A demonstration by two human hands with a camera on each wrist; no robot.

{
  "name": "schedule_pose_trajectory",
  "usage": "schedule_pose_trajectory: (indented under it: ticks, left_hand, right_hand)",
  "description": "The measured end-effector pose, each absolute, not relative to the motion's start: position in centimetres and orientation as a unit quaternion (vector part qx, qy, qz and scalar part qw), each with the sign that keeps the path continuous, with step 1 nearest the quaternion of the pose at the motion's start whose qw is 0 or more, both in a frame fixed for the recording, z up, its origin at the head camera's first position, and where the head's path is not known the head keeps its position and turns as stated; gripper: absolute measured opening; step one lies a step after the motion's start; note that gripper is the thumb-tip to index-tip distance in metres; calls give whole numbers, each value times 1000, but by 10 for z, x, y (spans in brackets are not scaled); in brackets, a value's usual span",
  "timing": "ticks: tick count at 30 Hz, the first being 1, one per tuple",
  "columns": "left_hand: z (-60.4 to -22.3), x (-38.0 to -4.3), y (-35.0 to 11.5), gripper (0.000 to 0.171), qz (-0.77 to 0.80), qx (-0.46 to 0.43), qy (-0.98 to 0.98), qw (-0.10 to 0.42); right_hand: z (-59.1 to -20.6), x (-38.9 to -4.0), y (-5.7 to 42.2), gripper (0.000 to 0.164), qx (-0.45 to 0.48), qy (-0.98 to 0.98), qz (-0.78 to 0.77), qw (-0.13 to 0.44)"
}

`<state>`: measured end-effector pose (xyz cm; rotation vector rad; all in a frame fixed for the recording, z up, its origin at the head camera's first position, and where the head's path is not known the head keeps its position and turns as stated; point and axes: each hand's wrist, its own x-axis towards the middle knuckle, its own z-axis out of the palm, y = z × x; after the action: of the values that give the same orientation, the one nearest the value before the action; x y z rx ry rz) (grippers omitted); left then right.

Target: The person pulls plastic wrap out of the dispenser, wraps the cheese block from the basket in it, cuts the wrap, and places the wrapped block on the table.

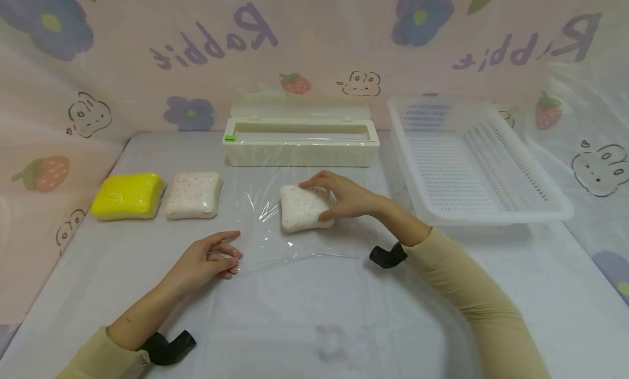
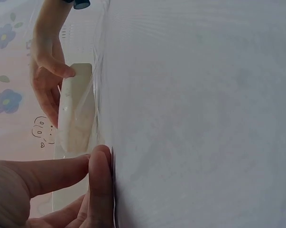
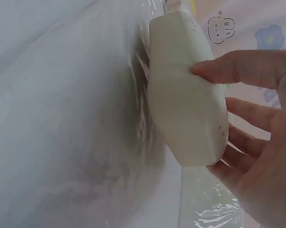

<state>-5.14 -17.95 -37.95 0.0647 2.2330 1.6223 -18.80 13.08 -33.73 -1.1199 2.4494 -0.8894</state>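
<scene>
A pillow-shaped white block (image 1: 295, 208) with dark and red specks lies on a sheet of clear cling film (image 1: 260, 242), which runs forward from a cream dispenser box (image 1: 301, 154). My right hand (image 1: 344, 196) grips this block from its right side, thumb on the near edge and fingers over the far one. In the right wrist view the block (image 3: 185, 90) stands close over the film. My left hand (image 1: 208, 259) rests at the film's front left corner, its index finger extended and the other fingers loosely bent, fingertips right at the film's edge.
Left of the film, a film-wrapped yellow block (image 1: 129, 196) and a wrapped speckled white block (image 1: 194, 195) sit side by side. A white perforated basket (image 1: 496, 218) stands at the back right. The dispenser's lid (image 1: 301, 107) is raised. A printed curtain surrounds the table.
</scene>
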Motion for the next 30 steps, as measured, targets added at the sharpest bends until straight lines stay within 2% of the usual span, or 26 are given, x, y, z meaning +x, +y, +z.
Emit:
schedule_pose_trajectory:
  ticks: [15,20,24,30]
  left_hand:
    - [-378,-52,-182,59,569,15,799,192]
    - [-377,-51,-186,54,557,10,811,180]
    - [-374,-48,-187,49,522,16,840,147]
    - [-367,-44,-183,32,426,31,903,49]
  right_hand:
    - [-349,-187,136,78,-410,837,-302,200]
    - [-350,-185,138,83,-416,845,-278,191]
    - [-350,-178,145,84,-408,855,-281,154]
    - [-348,-160,166,72,-378,860,-329,98]
